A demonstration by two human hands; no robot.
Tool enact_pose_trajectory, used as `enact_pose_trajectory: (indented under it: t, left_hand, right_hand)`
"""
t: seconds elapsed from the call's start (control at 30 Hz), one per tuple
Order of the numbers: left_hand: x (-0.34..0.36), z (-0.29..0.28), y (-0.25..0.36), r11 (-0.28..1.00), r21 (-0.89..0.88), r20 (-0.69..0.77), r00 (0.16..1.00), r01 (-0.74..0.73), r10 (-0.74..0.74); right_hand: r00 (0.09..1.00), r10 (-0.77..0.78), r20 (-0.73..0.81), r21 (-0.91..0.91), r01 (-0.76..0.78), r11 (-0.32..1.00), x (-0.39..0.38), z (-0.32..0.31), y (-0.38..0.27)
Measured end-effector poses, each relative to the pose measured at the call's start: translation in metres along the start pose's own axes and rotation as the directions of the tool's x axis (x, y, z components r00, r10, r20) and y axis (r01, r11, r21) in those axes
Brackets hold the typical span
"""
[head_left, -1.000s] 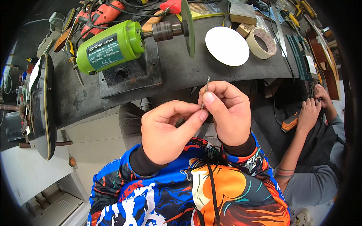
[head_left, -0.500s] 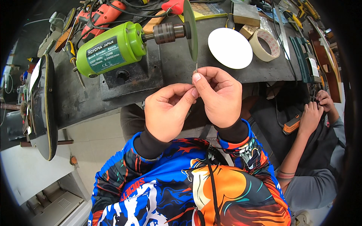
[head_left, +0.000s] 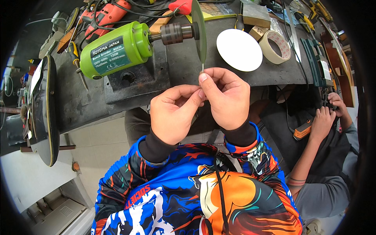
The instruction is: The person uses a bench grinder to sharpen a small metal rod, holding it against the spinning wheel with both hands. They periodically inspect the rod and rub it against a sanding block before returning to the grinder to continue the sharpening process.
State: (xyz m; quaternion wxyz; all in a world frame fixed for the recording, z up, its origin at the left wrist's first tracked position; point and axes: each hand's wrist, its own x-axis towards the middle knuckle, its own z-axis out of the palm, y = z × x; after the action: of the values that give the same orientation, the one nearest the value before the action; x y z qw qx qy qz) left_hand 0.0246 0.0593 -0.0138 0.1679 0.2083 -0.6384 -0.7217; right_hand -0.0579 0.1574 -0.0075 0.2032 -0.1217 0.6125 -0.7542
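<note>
A green bench grinder [head_left: 135, 37] stands at the left on a dark base, with a metal chuck [head_left: 171, 34] carrying a thin green grinding disc [head_left: 201, 33] seen nearly edge-on. My right hand [head_left: 230, 100] pinches a thin metal rod [head_left: 203, 68] between thumb and index finger. The rod's upper tip is at the disc's lower edge. Beside it, my left hand [head_left: 170, 115] is closed in a pinch on what looks like the rod's lower end, mostly hidden by the fingers. The two hands touch or nearly touch at the fingertips.
Right of the disc lie a white round plate [head_left: 239, 50], a masking tape roll [head_left: 275, 47] and a metal block [head_left: 255, 15]. Red power tools [head_left: 103, 19] with cables sit behind the grinder. A screwdriver [head_left: 74, 53] lies at left. A co-worker's hands [head_left: 325, 117] are at right.
My right hand has shifted slightly up and left, and the rod's tip stands more upright at the disc's edge. My left hand has hardly moved.
</note>
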Motion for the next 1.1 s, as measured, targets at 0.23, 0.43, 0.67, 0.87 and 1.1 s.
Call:
enact_pose_trajectory:
  t: [0.23, 0.43, 0.67, 0.87, 1.1]
  left_hand:
    - [0.0006, -0.0005, 0.0000, 1.000, -0.024, 0.015, 1.000, 0.013, -0.012]
    - [0.0006, -0.0008, -0.0013, 0.999, -0.038, 0.019, 1.000, 0.012, -0.012]
    - [0.0008, -0.0004, -0.0013, 0.999, -0.040, 0.010, 1.000, 0.029, -0.029]
    - [0.0011, -0.0004, -0.0009, 0.999, -0.037, 0.012, 1.000, 0.025, -0.025]
    - [0.0016, -0.0004, -0.0013, 0.999, -0.021, 0.010, 1.000, 0.024, -0.024]
  right_hand:
    - [1.000, 0.007, 0.002, 0.018, -0.007, 1.000, 0.0010, -0.0005, 0.0004]
    - [1.000, 0.012, 0.009, 0.002, -0.012, 1.000, 0.0019, -0.0008, 0.0017]
    - [1.000, 0.017, 0.006, 0.017, -0.017, 1.000, 0.0023, -0.0006, 0.0031]
    - [1.000, 0.021, 0.004, 0.016, -0.021, 1.000, 0.0026, -0.0002, 0.0011]
    - [1.000, 0.023, 0.004, 0.017, -0.023, 1.000, 0.0036, -0.0006, 0.0029]
